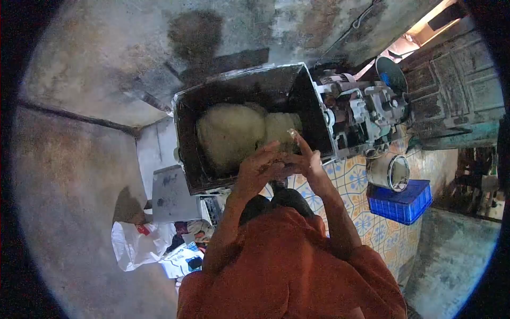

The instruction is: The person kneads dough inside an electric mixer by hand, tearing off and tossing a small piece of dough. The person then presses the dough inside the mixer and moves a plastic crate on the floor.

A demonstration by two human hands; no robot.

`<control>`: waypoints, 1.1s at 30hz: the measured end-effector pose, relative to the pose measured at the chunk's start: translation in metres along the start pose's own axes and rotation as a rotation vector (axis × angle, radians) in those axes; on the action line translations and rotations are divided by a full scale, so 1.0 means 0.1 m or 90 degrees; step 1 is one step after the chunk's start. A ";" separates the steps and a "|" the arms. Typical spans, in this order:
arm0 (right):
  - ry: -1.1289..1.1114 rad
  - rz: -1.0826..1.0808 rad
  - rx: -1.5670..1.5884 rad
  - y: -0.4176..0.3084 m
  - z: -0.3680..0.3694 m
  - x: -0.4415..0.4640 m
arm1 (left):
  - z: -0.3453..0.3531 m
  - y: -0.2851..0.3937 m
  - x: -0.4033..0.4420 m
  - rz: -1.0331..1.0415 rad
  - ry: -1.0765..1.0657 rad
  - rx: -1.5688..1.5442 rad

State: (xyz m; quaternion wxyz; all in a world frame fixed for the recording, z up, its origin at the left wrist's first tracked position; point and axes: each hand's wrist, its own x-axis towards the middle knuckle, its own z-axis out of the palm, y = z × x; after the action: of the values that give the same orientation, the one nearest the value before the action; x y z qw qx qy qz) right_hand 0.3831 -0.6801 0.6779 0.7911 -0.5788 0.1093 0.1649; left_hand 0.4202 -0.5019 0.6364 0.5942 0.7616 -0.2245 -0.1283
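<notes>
A large pale mass that looks like dough [228, 133] lies in a dark, deep metal tub [247, 80], with a smaller lump [279, 127] at its right side. My left hand [260, 164] and my right hand [305, 159] meet above the tub's near edge, where their fingers overlap. White residue sticks to a fingertip of my right hand, whose fingers are stretched and apart. The left fingers reach toward the right hand, fairly straight. Neither hand shows anything held, though part of the fingers is hidden where they cross.
Greasy machinery [366, 109] is attached to the tub's right side. A round container [390, 173] rests on a blue plastic crate [401, 202] on the patterned tile floor [350, 191]. To the left are a grey metal panel [175, 194] and a white bag [141, 247]. Walls stand close behind the tub.
</notes>
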 end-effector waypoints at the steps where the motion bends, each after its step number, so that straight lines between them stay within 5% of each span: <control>1: -0.014 -0.078 -0.100 0.12 -0.06 0.06 | -0.01 0.01 0.00 -0.001 -0.001 0.000; 3: -0.027 -0.156 -0.200 0.21 -0.09 0.07 | -0.04 0.04 -0.01 0.032 0.022 0.080; 5: 0.064 -0.083 0.048 0.20 -0.02 0.04 | -0.06 0.00 -0.03 0.082 0.052 0.134; 8: 0.020 -0.047 0.236 0.13 0.04 0.04 | -0.02 -0.06 -0.07 0.103 0.123 0.166; 16: 0.057 -0.057 0.169 0.01 0.12 0.04 | -0.02 -0.08 -0.09 0.141 0.286 0.008; 19: 0.031 -0.090 0.149 0.07 0.03 0.05 | -0.05 0.12 -0.07 0.033 0.240 0.005; 25: 0.027 -0.085 0.195 0.05 0.10 0.07 | -0.01 -0.03 -0.12 0.065 0.164 0.203; 28: 0.025 -0.049 0.221 0.06 0.15 0.02 | 0.03 -0.05 -0.16 0.143 0.241 0.268; 30: -0.009 -0.081 0.133 0.08 0.17 0.03 | 0.07 0.00 -0.16 -0.037 0.280 0.170; 33: 0.000 -0.131 0.059 0.10 0.22 0.05 | 0.08 -0.04 -0.13 -0.120 0.314 0.049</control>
State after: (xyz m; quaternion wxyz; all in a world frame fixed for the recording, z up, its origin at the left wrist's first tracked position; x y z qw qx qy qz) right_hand 0.3832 -0.6563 0.6741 0.8298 -0.5498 0.0568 0.0774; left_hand 0.4062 -0.5019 0.6293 0.5869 0.8095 -0.0058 0.0150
